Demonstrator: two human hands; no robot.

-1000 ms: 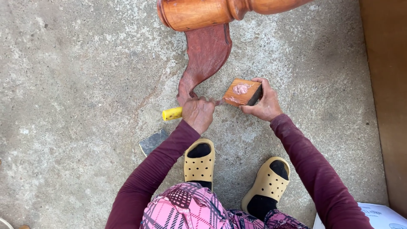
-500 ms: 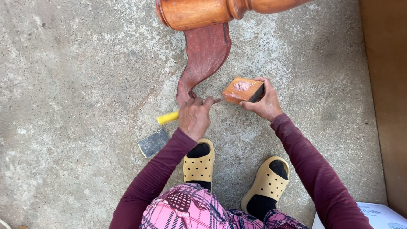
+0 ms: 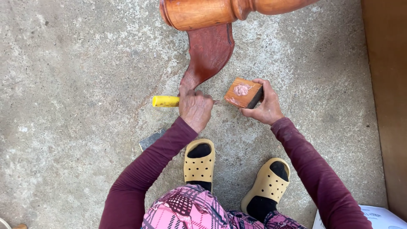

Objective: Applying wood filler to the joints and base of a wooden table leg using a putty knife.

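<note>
Nearest, tan clogs (image 3: 199,164) are standing on the concrete floor (image 3: 76,76). Above them, the left hand (image 3: 195,108) is gripping a yellow-handled tool (image 3: 166,101), fingers wrapped tight; the right hand (image 3: 265,104) is clamping a putty-smeared wooden block (image 3: 242,92). Beyond, a carved red-brown furniture leg (image 3: 210,53) is curving down.

The floor (image 3: 76,76) is rough grey concrete, mottled with pale patches. A reddish-brown curved wooden furniture foot (image 3: 208,53) rests on it near the top. A small dark flat piece (image 3: 151,138) lies beside the left sleeve. Two tan perforated sandals (image 3: 199,163) stand on it. A white box corner (image 3: 373,218) sits at bottom right.
</note>
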